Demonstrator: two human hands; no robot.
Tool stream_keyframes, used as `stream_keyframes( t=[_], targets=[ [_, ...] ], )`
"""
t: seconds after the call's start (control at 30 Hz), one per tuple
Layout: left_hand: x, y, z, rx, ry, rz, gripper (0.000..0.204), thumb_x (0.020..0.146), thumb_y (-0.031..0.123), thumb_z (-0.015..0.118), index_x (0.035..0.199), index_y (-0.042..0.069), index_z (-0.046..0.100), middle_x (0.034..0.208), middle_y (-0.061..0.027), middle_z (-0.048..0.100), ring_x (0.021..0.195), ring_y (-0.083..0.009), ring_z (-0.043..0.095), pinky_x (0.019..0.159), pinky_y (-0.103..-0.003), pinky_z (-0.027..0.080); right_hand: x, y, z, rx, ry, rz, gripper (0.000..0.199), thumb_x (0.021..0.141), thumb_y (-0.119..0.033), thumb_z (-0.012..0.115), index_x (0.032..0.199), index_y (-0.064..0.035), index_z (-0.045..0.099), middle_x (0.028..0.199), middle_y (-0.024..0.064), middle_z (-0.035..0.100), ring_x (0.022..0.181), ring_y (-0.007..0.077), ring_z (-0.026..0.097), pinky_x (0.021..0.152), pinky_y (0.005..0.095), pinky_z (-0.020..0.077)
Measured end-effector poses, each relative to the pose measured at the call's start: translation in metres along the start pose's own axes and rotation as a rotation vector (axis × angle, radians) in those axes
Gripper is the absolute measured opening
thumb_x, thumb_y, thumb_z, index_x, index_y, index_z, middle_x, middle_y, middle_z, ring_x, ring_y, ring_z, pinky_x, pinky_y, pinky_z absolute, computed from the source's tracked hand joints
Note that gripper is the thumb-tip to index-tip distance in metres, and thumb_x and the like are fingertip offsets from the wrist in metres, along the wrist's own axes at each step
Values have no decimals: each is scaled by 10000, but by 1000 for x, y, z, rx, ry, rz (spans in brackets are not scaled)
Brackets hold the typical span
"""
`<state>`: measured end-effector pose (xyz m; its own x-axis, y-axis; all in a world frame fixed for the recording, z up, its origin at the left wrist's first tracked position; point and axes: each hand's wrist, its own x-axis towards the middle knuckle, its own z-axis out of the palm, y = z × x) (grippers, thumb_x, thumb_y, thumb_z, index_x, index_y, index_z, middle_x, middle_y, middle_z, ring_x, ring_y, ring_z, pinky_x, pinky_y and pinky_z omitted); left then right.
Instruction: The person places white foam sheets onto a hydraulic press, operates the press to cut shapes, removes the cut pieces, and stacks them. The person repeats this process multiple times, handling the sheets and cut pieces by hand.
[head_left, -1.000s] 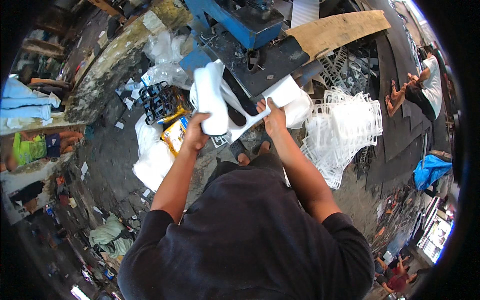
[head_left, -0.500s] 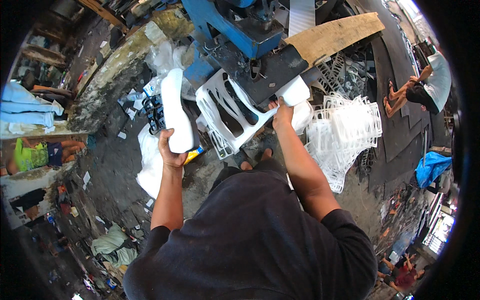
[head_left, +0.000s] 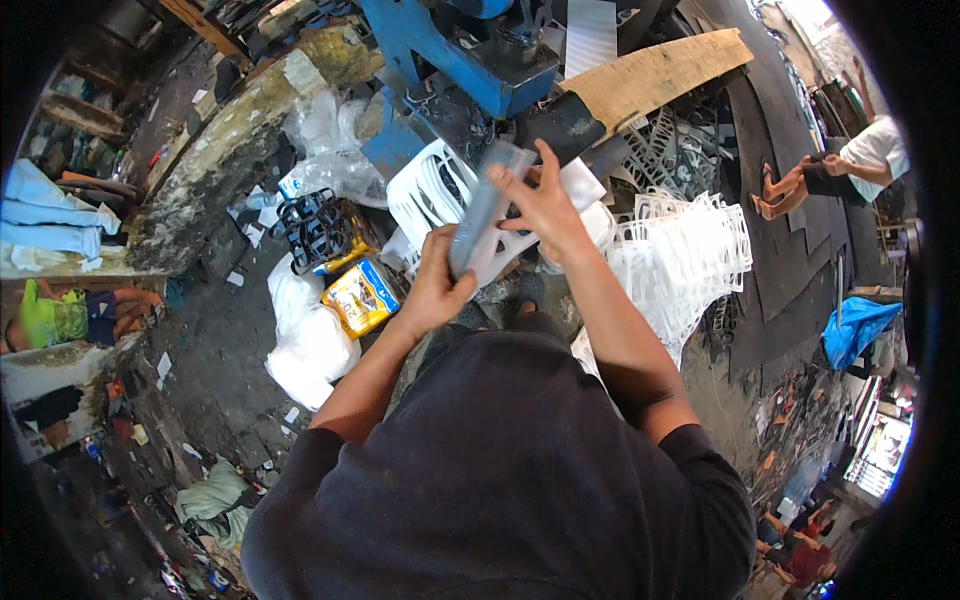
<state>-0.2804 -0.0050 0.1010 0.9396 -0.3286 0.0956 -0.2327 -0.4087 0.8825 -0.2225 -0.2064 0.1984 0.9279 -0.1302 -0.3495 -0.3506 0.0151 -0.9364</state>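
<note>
My left hand (head_left: pixel 436 288) and my right hand (head_left: pixel 543 203) both grip a long flat grey-white plastic piece (head_left: pixel 486 199), held slanted in front of me. The left hand holds its lower end, the right hand its upper part. Just behind it lies a white slatted plastic part (head_left: pixel 428 186) against the blue machine (head_left: pixel 450 55).
A heap of white plastic frames (head_left: pixel 680 262) lies to the right. A yellow packet (head_left: pixel 362 297), white bags (head_left: pixel 305 345) and black plastic parts (head_left: pixel 312 226) sit to the left. A wooden board (head_left: pixel 660 70) is above; another person (head_left: pixel 850 170) stands far right.
My left hand has come in from the left and my right hand has drawn closer; both now close together on the flat grey-white piece held slanted before me.
</note>
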Motion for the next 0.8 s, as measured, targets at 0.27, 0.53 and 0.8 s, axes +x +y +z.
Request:
stream_keyframes(
  t=[0.27,0.53,0.8],
  targets=[
    [41,59,38,41,103,305,869,736,265,809,1419,11,334,1370,-249,417,1265,-418,406,1054,-493,314,-24,23,-40,-124,45,-318,591,821,-24,594,1380,-79,408,1148,118,581,995,169,580,880,290,467],
    [68,70,80,44,64,158,934,728,206,820,1460,-6,280,1168,-299,594,1047,-418,616,901,-442,494,-33,17,-59,-546,247,-438,559,848,-108,617,1360,-128,393,1025,221,654,885,373,665,797,413,506],
    [89,82,131,225,166,336,920,730,221,821,1444,-30,297,1192,-267,596,1056,-417,604,946,-478,445,0,34,-113,-507,255,-265,278,888,-156,625,1152,-93,568,986,194,665,908,316,670,790,374,495]
  ],
)
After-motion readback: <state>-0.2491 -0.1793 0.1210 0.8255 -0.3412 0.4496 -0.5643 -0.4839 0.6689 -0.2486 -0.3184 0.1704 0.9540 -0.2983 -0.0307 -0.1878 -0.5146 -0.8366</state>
